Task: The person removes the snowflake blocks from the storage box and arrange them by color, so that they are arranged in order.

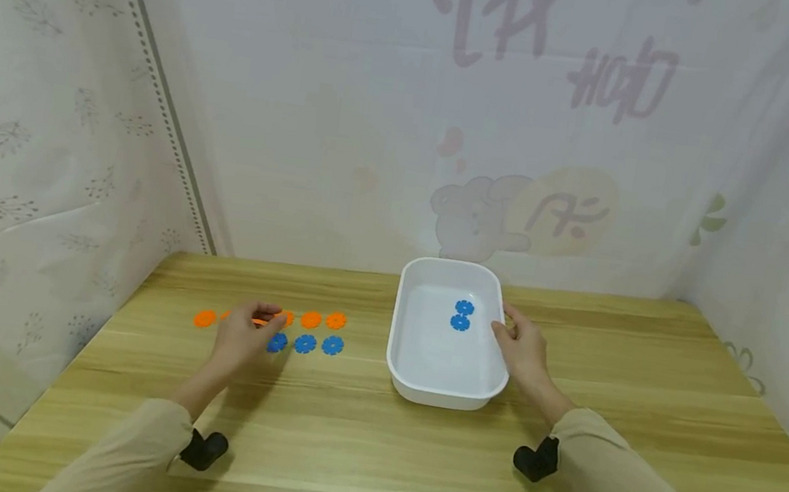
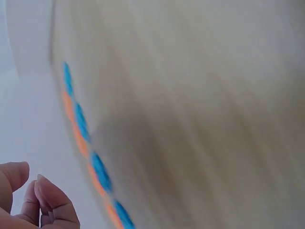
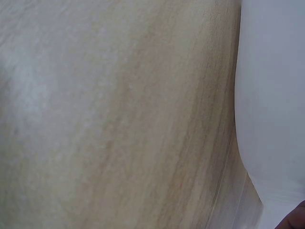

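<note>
In the head view my left hand point(image 1: 245, 336) hovers over rows of flower-shaped plastic discs, its fingers loosely bent. The left wrist view shows a gap between its thumb point(image 2: 17, 175) and fingertips, with nothing held. An orange row, with one orange disc point(image 1: 336, 320) at its right end, lies behind a blue row with a blue disc point(image 1: 332, 345) at its end; the hand covers part of both. My right hand point(image 1: 525, 353) grips the right rim of a white plastic basin point(image 1: 442, 391), thumb over the edge. Two blue discs point(image 1: 460, 322) lie inside the basin.
Everything rests on a wood-grain table point(image 1: 349, 458). A printed white cloth point(image 1: 331, 103) hangs behind it and on both sides. The basin stands right of the disc rows, near the table's back edge.
</note>
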A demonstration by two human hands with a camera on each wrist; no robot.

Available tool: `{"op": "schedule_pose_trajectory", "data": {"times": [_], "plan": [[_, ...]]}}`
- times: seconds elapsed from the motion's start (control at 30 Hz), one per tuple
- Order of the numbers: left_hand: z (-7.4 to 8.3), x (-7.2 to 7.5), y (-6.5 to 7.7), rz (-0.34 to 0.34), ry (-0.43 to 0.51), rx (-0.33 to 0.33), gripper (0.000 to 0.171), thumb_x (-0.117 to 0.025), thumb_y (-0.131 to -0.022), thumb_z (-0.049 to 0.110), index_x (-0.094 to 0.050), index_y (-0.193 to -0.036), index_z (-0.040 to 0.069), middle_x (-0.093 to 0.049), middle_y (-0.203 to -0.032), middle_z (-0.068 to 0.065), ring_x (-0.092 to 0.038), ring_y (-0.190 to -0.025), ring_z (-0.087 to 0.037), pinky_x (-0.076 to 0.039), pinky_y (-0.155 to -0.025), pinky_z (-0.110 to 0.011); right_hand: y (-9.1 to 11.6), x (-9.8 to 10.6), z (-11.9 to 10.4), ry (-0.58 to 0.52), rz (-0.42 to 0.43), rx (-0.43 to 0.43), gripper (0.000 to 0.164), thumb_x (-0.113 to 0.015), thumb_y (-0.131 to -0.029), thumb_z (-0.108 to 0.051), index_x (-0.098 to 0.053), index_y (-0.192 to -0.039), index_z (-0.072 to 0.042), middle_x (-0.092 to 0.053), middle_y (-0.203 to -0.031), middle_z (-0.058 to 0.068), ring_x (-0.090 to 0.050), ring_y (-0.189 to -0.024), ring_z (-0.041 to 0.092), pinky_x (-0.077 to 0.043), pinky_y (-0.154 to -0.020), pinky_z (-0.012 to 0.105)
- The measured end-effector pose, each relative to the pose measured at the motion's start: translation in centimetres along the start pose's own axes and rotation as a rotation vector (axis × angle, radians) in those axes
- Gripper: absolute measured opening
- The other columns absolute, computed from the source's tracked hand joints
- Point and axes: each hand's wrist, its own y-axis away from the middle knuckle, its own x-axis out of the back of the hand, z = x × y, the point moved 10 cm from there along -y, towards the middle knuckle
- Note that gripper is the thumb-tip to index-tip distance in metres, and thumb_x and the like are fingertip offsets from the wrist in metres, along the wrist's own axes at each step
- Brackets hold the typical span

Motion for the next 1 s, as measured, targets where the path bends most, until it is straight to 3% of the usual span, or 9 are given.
{"op": "schedule_pose_trajectory", "data": {"times": [0.13,0.37,0.5,0.77,1.0], "plan": [[2.4,-2.6,-0.2,-0.058,0.099,-0.018,0.029,-0.057,-0.095,0.021,-0.058,-0.115,0.000,-0.058,-0.109,-0.017,-0.060,-0.094,-0.028,-0.049,-0.065,-0.023,-0.1,0.1,-0.1,0.005,0.004,0.007,0.047,-0.052,-0.096,-0.013,-0.042,-0.140,-0.002,-0.056,-0.076,0.020,-0.057,-0.066,0.025,-0.048,-0.052,0.024],[6.5,-6.5,-0.3,-0.133,0.350,-0.038,0.028,-0.059,-0.093,0.017,-0.057,-0.116,0.000,-0.057,-0.104,-0.013,-0.060,-0.080,-0.020,-0.055,-0.070,-0.036,-0.1,0.1,-0.1,0.000,0.003,0.001,0.047,-0.052,-0.096,-0.013,-0.041,-0.140,-0.001,-0.056,-0.075,0.019,-0.056,-0.063,0.023,-0.047,-0.050,0.023],[8.5,-8.4,-0.5,-0.146,0.453,-0.025,0.027,-0.060,-0.093,0.014,-0.058,-0.115,-0.001,-0.057,-0.099,-0.011,-0.056,-0.076,-0.013,-0.054,-0.068,-0.030,0.0,0.1,0.0,0.000,0.003,-0.003,0.047,-0.052,-0.096,-0.013,-0.041,-0.140,-0.002,-0.056,-0.075,0.020,-0.055,-0.062,0.022,-0.047,-0.050,0.023],[12.7,-12.2,-0.9,-0.185,0.567,-0.036,0.028,-0.061,-0.091,0.011,-0.056,-0.115,-0.003,-0.057,-0.094,-0.008,-0.056,-0.076,-0.016,-0.052,-0.064,-0.021,0.0,0.3,0.0,-0.004,0.013,0.000,0.046,-0.052,-0.096,-0.012,-0.042,-0.139,-0.001,-0.056,-0.075,0.020,-0.056,-0.062,0.021,-0.050,-0.053,0.025],[14.1,-15.7,-1.4,-0.207,0.598,0.008,0.028,-0.063,-0.090,0.011,-0.056,-0.114,-0.002,-0.056,-0.090,-0.006,-0.055,-0.073,-0.010,-0.054,-0.066,-0.023,0.0,-0.1,0.0,-0.024,-0.001,-0.012,0.047,-0.052,-0.096,-0.013,-0.041,-0.140,-0.002,-0.057,-0.078,0.022,-0.059,-0.067,0.025,-0.053,-0.056,0.029]]}}
